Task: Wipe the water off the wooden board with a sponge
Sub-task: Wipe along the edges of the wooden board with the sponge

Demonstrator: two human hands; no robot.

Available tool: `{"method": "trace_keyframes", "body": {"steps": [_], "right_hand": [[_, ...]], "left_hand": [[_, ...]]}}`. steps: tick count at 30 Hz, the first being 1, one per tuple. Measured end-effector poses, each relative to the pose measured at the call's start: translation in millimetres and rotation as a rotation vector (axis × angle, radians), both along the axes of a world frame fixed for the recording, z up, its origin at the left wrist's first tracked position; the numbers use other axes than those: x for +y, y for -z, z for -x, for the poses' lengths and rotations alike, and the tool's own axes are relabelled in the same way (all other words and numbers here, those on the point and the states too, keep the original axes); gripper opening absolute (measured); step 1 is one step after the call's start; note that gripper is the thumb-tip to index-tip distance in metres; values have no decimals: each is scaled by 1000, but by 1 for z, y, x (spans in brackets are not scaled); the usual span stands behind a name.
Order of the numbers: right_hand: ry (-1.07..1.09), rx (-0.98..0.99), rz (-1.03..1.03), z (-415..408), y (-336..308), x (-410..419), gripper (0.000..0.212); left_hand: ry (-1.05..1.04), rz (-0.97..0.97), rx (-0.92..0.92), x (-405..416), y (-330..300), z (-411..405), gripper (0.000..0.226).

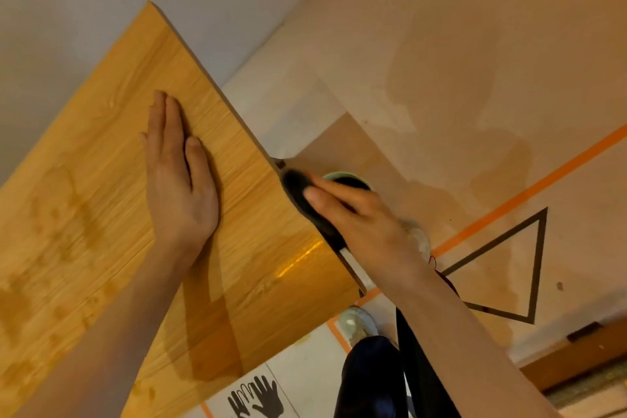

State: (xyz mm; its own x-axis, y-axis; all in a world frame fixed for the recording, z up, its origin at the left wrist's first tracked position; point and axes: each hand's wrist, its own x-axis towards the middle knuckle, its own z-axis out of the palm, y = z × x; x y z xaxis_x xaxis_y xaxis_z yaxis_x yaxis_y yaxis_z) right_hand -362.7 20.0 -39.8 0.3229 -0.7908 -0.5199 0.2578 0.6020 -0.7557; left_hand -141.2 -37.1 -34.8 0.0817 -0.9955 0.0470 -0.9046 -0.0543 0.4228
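Observation:
A large wooden board (101, 180) with yellow grain fills the left half of the view, with wet patches and droplets on its left part. My left hand (178, 176) lies flat on the board, fingers together. My right hand (359, 217) presses a dark sponge (302, 195) against the board's right edge. A glossy wet streak shines on the board just below the sponge.
A round cup or bowl (346, 178) with dark content sits on the floor behind my right hand. The floor carries orange tape lines (509, 200), a black triangle outline (536, 265) and black hand-print marks (256, 399). My shoe (356, 322) and dark trouser leg (369, 380) are below the board.

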Motion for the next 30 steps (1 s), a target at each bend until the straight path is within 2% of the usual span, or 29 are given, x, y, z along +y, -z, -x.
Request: {"method": "trace_keyframes", "body": {"steps": [4, 6, 15, 17, 22, 25, 27, 30], "right_hand": [[6, 6, 48, -34, 2, -65, 35], [11, 1, 75, -41, 2, -72, 37], [11, 117, 19, 11, -31, 26, 38], [-9, 126, 21, 3, -29, 13, 36], [-20, 242, 230, -47, -7, -70, 37], [-15, 278, 288, -75, -3, -120, 34], [-12, 298, 308, -81, -5, -128, 33], [-36, 322, 267, -61, -12, -91, 37]], "left_hand": [[20, -7, 13, 1, -1, 3, 51], [23, -5, 20, -1, -2, 2, 50], [26, 14, 29, -1, -1, 5, 50], [17, 11, 31, -2, -1, 5, 50], [6, 2, 5, -2, 0, 5, 51], [-3, -4, -2, -3, 1, 5, 52], [-1, -5, -2, -3, 1, 5, 52], [6, -9, 1, -2, 0, 5, 52]]}}
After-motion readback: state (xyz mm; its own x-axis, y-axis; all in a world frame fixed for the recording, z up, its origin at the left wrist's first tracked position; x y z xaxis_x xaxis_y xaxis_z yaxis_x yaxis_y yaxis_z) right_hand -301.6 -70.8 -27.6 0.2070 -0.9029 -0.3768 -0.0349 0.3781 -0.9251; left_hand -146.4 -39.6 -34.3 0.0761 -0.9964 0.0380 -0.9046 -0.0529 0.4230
